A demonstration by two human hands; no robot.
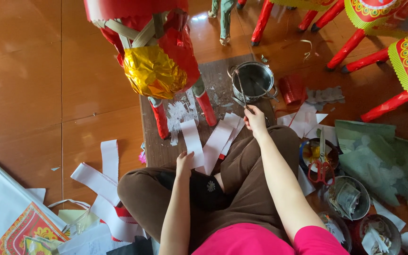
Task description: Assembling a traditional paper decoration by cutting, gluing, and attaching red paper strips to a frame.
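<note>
Hands first: your left hand [184, 163] rests fingers-down on the near end of a white paper strip [192, 141], pressing it onto the brown board [153, 151] in front of your knees. Your right hand [254, 118] is closed in a pinch around a thin stick [241, 89] whose far end dips into the small steel pot [253, 81] at the board's far edge. More white strips [220, 139] fan out between your two hands, touching each other. A red paper figure with a gold foil patch [153, 71] stands on red legs at the board's left-centre, just beyond the strip. Red-handled scissors [322, 167] lie on a round tin to your right, well apart from both hands. Loose white strips [102, 182] litter the floor left.
</note>
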